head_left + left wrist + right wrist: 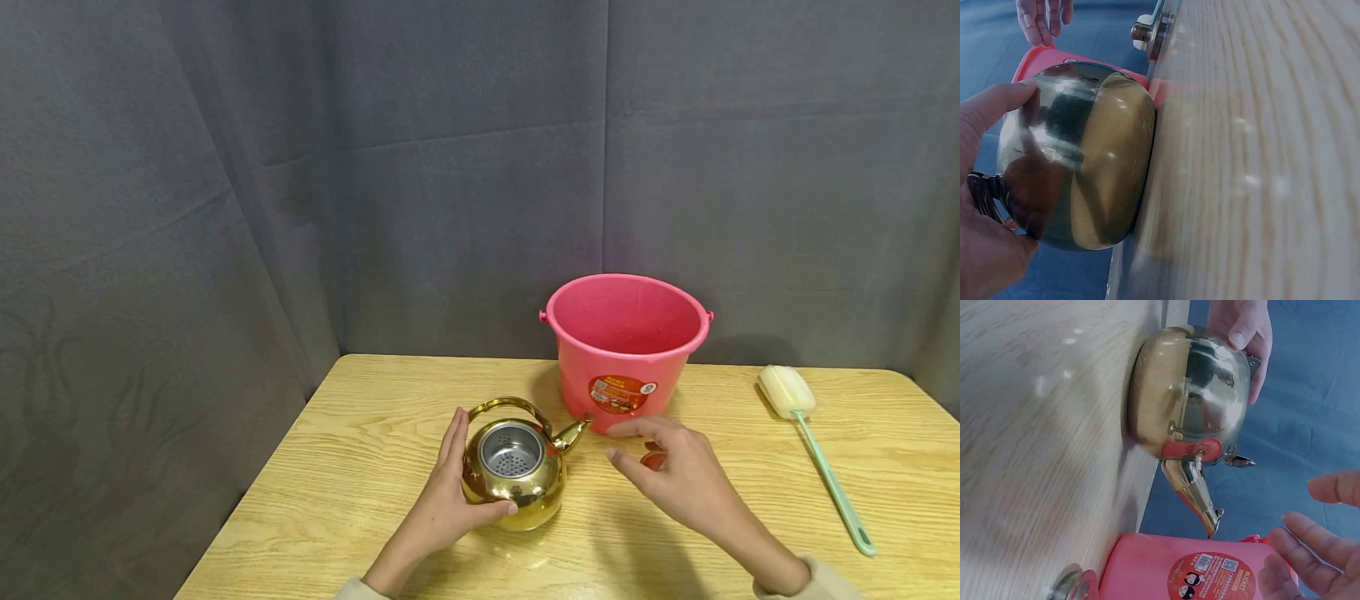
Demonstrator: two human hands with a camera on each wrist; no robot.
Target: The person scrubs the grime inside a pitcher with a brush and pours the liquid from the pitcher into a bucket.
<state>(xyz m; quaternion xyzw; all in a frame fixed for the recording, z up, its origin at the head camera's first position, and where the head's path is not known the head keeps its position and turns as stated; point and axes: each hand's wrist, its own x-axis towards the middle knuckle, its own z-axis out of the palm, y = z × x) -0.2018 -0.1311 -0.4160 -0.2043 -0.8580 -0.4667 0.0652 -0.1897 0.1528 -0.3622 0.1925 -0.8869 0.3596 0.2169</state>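
A shiny gold teapot (517, 500) stands upright on the table without a lid, its metal strainer (512, 450) showing in the mouth. My left hand (450, 492) holds its body from the left, thumb across the front and fingers along the far side by the arched handle (498, 402). The spout (572, 435) points right toward a pink bucket (600, 367). My right hand (678, 471) hovers with relaxed fingers, holding nothing, above a small round lid (654, 460). In the left wrist view, that lid (1159, 37) lies on the table with its knob showing.
Farther right lies a sponge brush with a pale head (786, 392) and a long green handle (832, 475). The bucket stands near the back edge of the wooden table (360, 467). Grey cloth (465, 183) hangs behind and to the left.
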